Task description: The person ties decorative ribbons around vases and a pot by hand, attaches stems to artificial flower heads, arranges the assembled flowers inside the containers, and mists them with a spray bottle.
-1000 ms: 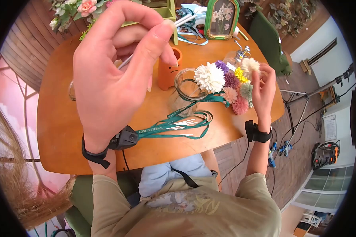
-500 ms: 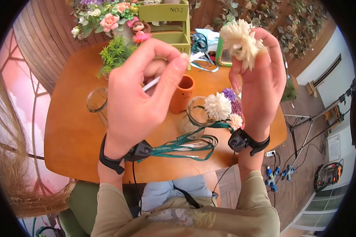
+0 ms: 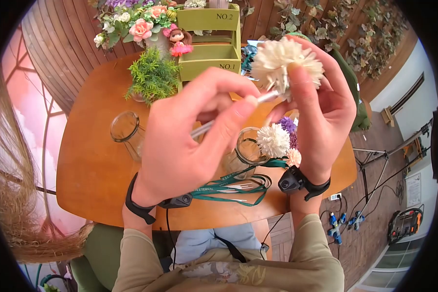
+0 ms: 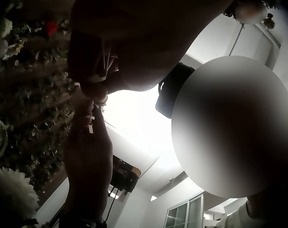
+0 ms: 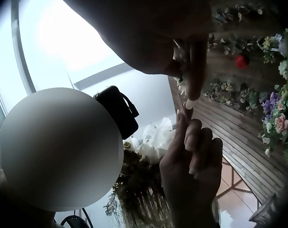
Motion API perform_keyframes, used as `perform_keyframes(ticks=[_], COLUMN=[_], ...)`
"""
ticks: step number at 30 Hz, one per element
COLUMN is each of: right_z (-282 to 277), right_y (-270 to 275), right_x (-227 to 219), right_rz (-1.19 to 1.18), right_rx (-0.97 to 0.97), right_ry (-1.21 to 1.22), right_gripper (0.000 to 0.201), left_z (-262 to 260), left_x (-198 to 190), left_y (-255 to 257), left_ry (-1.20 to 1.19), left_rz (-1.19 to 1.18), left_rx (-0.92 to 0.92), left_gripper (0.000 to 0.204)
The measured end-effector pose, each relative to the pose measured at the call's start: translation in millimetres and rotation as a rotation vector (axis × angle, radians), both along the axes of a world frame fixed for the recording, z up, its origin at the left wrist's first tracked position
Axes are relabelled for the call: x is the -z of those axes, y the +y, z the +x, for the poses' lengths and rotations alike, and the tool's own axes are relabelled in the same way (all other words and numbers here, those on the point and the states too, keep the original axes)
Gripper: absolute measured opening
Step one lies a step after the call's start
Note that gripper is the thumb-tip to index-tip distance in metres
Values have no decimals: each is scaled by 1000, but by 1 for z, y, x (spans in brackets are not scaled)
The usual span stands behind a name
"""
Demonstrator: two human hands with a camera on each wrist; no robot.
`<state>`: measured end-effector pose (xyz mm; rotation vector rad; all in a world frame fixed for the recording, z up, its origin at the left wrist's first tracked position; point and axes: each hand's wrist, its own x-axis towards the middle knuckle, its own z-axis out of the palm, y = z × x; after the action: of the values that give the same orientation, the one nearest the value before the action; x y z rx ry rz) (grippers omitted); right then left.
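Note:
In the head view the left hand (image 3: 194, 134) pinches a thin white stick (image 3: 266, 97) between thumb and forefinger. The right hand (image 3: 323, 109) grips a cream flower head (image 3: 286, 61) by its petals, thumb on the near side. One end of the stick meets the underside of the flower; whether it is inside cannot be told. Both hands are raised over the table. In the left wrist view the left hand (image 4: 129, 42) and right hand (image 4: 89, 156) meet at their fingertips, dark against the light. The right wrist view shows the left hand (image 5: 191, 161) below the right hand (image 5: 158, 38).
A glass jar (image 3: 125, 127) stands at the left of the table (image 3: 90, 170), another (image 3: 250, 146) behind the hands beside a white flower (image 3: 273, 140). Green ribbons (image 3: 228, 190) with white sticks lie nearer. A potted plant (image 3: 152, 75) and green shelf box (image 3: 208, 58) are at the back.
The right hand has lifted the cream flower from the bunch at the right and brought it over to the left. The left hand's stick has moved right and now meets the flower.

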<state>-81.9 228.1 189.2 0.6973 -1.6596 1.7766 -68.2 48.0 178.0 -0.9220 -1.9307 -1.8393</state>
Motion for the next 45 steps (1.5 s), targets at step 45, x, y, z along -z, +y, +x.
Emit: perform_keyframes(ticks=[45], right_z=[-7], right_y=[0], right_x=[16], right_rz=[63], right_rx=[-4], right_ry=[114], right_gripper=[32], left_z=[-7], left_x=[8], left_y=[-1], left_ry=[72], left_rz=[-102], left_rx=[-89], left_gripper=[28])
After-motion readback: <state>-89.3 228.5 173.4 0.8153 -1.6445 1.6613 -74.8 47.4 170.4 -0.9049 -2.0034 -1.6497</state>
